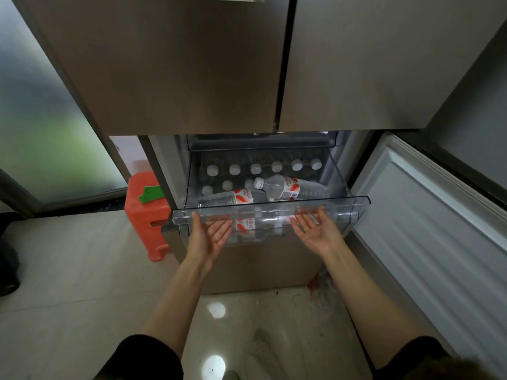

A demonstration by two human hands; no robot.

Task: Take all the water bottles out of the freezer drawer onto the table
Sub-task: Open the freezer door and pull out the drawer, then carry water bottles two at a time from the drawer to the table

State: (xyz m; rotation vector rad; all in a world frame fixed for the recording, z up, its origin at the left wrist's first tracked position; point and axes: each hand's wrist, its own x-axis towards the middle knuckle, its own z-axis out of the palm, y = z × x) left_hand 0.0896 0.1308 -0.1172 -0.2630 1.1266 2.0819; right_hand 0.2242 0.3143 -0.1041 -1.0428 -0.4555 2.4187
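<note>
— Two hands under one loaded drawer: where does the danger lie?

— Chiefly in the freezer drawer (270, 212) itself. Pulled well out of the freezer, clear plastic, heavy with bottles. Likely to tip or drop off its runners if hauled further, judging from the overhang. Open freezer door (428, 215) close on the right, easy to knock.

— And the load?

— Upright water bottles (255, 168) in rows at the back, white caps showing. Two more lying loose on top near the front: left lying bottle (236, 197) and right lying bottle (290, 187), both with red-and-white labels. Free to roll or slide with any jolt. Possibly slick with frost, though not clear from this view. No table in sight, so a carry ahead with each bottle.

— Hands?

— Left hand (208, 237) and right hand (315, 231) apart, palms up, fingers straight and relaxed, raised to the underside of the drawer's front lip. Touching or just short of it: cannot tell through the plastic. Nothing gripped in either. Forearms stretched forward and down, dark sleeves at the upper arms.
</note>
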